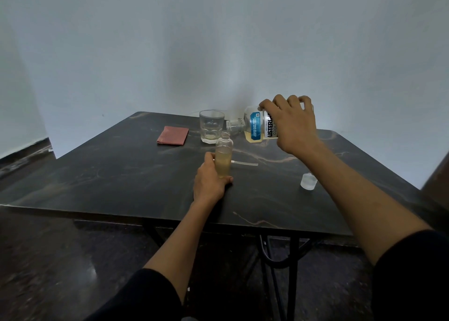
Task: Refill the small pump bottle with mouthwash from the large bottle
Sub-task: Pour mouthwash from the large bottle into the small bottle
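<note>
The small pump bottle (224,156) is shown upright on the dark marbled table (121,175), its long axis vertical and its open neck pointing up; pale yellow liquid fills roughly its lower half. It is clasped low on its body by the left hand (209,182), the thumb lying at its base and the fingers wrapped behind, with the forearm extended straight toward it. The large Listerine mouthwash bottle (257,129) is held just right of and above the small bottle, tipped nearly horizontal, its uncapped mouth pointing left toward the small bottle's neck. It is gripped from above by the right hand (291,124), fingers curled over its base end. Behind the small bottle stands a glass tumbler (211,129); farther left lies a folded red cloth (173,135). A pump dip tube (244,163) lies just right of the small bottle, and a translucent cap (308,181) well to its right.
</note>
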